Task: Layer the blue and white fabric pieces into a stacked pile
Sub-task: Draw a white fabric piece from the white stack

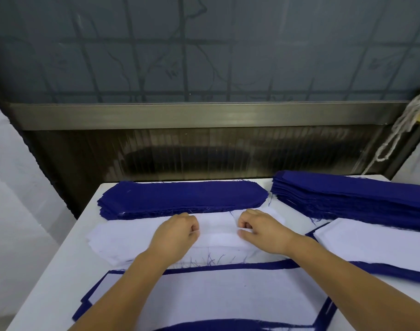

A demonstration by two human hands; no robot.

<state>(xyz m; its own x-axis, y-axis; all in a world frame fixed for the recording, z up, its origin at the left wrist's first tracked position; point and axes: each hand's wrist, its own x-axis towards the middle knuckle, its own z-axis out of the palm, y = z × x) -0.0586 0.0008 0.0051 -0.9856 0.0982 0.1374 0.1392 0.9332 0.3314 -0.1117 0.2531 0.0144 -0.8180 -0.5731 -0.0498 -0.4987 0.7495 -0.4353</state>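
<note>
Both hands, left [177, 231] and right [259, 226], pinch the top white piece [218, 231]; next, lift it onto the near stack [228, 295].

Left grip [180, 231], right grip [258, 226] curled.

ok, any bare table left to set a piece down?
Little. Bare table runs along the left edge beside the white stack, plus a narrow gap between the two blue stacks. Centre and right are crowded; both hands pinch the white stack.
</note>
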